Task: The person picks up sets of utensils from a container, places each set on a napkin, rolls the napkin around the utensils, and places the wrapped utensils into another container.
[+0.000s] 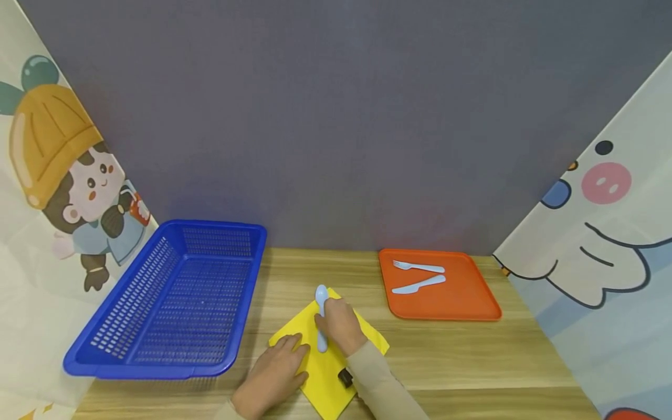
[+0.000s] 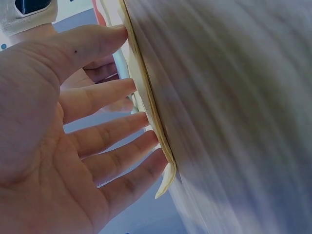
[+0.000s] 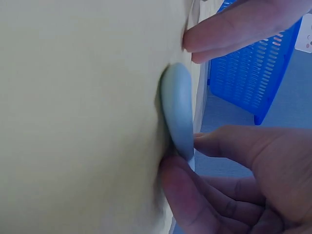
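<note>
A yellow folded cloth or paper napkin (image 1: 321,382) lies cornerwise on the wooden table. On it is a light blue spoon (image 1: 322,340), bowl pointing away from me. My right hand (image 1: 341,325) pinches the spoon near its middle, and its handle end (image 3: 179,109) shows beside the thumb and curled fingers in the right wrist view. With fingers spread, my left hand (image 1: 277,368) rests at the napkin's left edge. The left wrist view shows those fingertips (image 2: 141,119) touching the napkin's edge (image 2: 148,97).
To the left stands a blue perforated basket (image 1: 242,326). An orange tray (image 1: 467,297) at the right back holds a light blue fork (image 1: 420,267) and a light blue knife (image 1: 420,284). A grey panel (image 1: 336,128) rises behind the table (image 1: 472,356).
</note>
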A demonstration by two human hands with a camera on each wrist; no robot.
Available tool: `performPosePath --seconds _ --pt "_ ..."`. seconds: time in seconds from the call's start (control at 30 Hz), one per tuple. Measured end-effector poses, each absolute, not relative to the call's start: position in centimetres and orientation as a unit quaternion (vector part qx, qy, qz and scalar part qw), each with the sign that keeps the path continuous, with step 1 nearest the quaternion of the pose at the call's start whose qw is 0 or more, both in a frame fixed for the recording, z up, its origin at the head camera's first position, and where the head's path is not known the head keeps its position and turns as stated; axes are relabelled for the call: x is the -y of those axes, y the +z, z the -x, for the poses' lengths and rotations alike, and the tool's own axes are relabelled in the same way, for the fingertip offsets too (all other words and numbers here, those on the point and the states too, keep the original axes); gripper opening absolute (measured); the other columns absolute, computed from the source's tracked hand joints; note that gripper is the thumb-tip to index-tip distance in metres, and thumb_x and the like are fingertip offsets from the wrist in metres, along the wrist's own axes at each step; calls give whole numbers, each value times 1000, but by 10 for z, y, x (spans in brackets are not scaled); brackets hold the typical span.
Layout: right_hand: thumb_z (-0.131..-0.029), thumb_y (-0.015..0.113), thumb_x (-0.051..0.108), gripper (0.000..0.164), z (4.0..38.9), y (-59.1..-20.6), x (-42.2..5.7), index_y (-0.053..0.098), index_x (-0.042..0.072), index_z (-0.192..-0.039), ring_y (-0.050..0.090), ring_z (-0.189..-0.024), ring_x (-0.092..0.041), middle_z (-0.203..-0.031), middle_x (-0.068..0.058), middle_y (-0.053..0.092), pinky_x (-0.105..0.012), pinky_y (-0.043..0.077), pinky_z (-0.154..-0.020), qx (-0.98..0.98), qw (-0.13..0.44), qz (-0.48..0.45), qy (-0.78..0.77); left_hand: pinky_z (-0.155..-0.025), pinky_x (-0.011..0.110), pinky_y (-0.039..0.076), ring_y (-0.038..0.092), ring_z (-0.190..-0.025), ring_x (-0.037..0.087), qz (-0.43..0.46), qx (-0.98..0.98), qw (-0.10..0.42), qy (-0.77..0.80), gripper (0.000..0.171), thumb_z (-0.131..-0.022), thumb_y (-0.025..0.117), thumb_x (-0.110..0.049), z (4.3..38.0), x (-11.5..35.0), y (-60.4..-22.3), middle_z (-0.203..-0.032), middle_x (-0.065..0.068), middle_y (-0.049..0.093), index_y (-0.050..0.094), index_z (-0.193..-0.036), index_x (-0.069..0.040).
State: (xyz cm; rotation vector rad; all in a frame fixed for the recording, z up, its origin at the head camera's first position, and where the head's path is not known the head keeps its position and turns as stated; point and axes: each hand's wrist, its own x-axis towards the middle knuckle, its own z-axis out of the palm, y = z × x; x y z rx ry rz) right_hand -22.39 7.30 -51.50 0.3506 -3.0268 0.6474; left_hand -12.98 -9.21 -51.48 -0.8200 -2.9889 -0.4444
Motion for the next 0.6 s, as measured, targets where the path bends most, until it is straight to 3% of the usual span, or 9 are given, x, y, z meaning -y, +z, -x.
performPosePath --seconds 0.43,0.6 --pt "-91 73 20 37 220 -509 -77 52 10 -62 40 -41 -8 -51 3 43 -21 36 -37 973 8 -118 199 -82 55 55 56 -118 37 262 953 37 -149 43 -85 78 -30 131 92 -514 -129 20 59 66 -119 -7" --pt "-90 74 23 34 216 -496 -85 54 10 -66 42 -45 -12 -55 1 44 -25 38 -39 977 31 -145 151 -89 51 54 56 -120 35 270 950 43 -149 43 -87 77 -30 133 88 -507 -130 18 59 66 -121 -7"
